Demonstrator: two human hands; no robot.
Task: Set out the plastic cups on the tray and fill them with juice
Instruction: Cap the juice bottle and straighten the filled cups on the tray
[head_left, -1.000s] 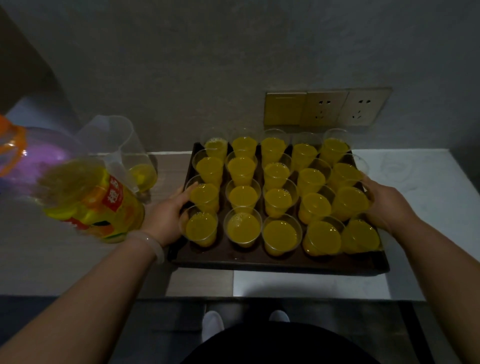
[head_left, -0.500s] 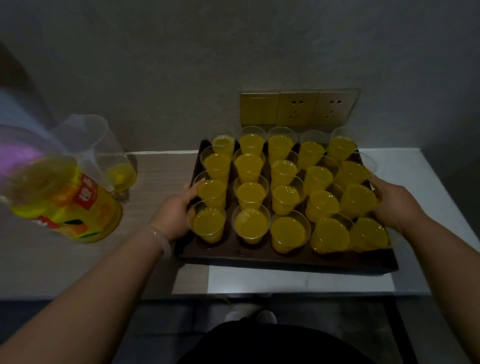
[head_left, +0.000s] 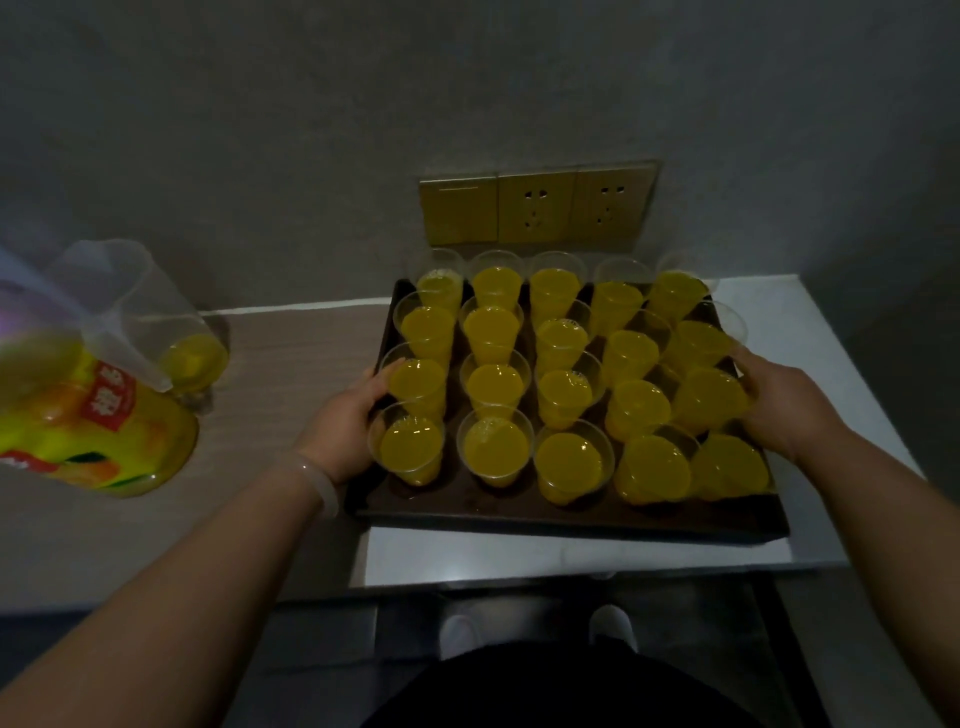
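A dark brown tray (head_left: 519, 512) sits on the counter by the wall, packed with several clear plastic cups (head_left: 496, 449) of orange-yellow juice in rows. My left hand (head_left: 345, 423) grips the tray's left edge, fingers curled beside the front-left cups. My right hand (head_left: 784, 405) grips the tray's right edge, its fingers hidden behind the right-hand cups. A large juice bottle (head_left: 88, 431) with a yellow label lies at the far left, partly out of view.
A clear plastic jug (head_left: 150, 322) with a little juice in it stands left of the tray, behind the bottle. Gold wall sockets (head_left: 540, 208) are right behind the tray. The counter's front edge (head_left: 571, 571) is close below the tray; my shoes show beneath.
The tray with its cups has shifted to the right along the counter, away from the bottle and jug. Both hands stay on its side edges.
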